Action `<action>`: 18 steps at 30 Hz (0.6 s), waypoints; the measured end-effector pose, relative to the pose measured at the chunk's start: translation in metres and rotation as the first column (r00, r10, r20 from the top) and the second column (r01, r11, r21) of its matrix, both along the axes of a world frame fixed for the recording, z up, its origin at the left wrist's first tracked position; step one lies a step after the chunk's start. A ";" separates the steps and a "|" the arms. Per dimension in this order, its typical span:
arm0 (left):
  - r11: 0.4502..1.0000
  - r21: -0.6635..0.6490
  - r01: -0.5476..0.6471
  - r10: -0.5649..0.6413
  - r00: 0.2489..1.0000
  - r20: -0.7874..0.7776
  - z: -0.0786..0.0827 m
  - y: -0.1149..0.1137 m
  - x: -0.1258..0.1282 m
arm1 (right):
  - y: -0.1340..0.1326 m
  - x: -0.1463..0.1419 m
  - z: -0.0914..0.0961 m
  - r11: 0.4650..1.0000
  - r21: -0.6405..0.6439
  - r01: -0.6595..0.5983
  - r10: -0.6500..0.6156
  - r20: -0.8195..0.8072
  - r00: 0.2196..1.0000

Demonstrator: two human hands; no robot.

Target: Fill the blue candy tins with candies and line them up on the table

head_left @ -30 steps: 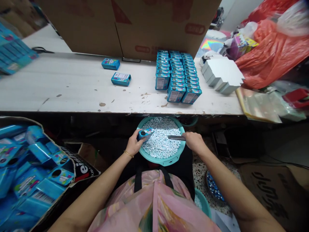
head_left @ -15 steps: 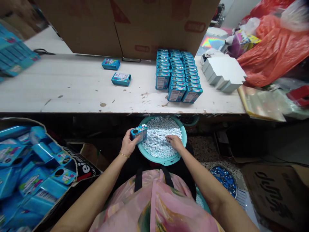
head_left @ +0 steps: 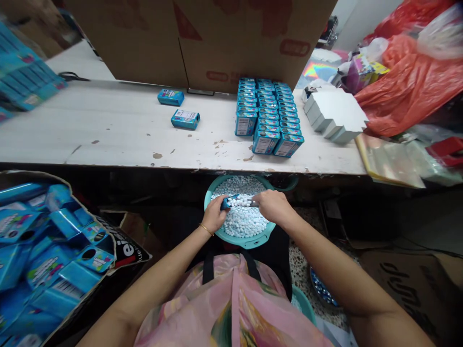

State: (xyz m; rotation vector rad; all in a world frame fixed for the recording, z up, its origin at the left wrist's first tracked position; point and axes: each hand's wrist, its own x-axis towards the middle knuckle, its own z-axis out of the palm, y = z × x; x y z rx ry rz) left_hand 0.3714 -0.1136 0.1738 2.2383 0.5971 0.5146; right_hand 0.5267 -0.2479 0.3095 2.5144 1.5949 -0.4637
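A teal basin [head_left: 217,193] full of small white and pale blue candies [head_left: 246,221] rests on my lap under the table edge. My left hand [head_left: 214,215] grips a small blue box [head_left: 229,201] low over the candies. My right hand [head_left: 274,206] is closed on a grey metal scoop [head_left: 253,204] whose tip meets the box. Rows of filled blue boxes [head_left: 267,113] stand on the white table [head_left: 108,135]. Two more blue boxes [head_left: 185,119] lie on their sides further left.
A carton of empty blue boxes [head_left: 47,250] sits at my left. A big cardboard box [head_left: 202,38] stands at the table's back. Folded white cartons [head_left: 334,115] and red plastic bags [head_left: 408,82] crowd the right. A bowl of blue pieces [head_left: 321,289] sits on the floor.
My left hand lowered the blue box from above the basin's rim down onto the candies. My right hand rose out of the candies and brought the scoop to the box.
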 end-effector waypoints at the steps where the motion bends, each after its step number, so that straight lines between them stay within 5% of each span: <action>1: 1.000 0.014 0.005 -0.005 1.000 -0.006 0.000 -0.001 0.001 | 0.005 -0.005 0.007 0.999 -0.041 -0.013 0.014 0.030 0.999; 6: 1.000 0.016 0.003 -0.003 1.000 -0.012 -0.001 -0.001 0.003 | 0.021 -0.019 0.031 0.992 -0.106 -0.062 0.069 0.066 0.995; 10: 0.998 -0.060 -0.022 0.023 1.000 0.020 -0.001 0.004 -0.002 | 0.002 -0.002 0.024 0.997 -0.067 -0.035 0.040 0.074 0.996; 15: 0.963 -0.234 -0.131 0.153 0.985 0.078 -0.002 0.019 -0.016 | -0.038 0.021 -0.044 0.981 -0.110 0.159 -0.153 0.061 0.986; 18: 0.929 -0.335 -0.158 0.205 0.973 0.110 -0.011 0.025 -0.018 | -0.030 0.006 -0.095 0.968 -0.124 0.216 -0.223 -0.049 0.974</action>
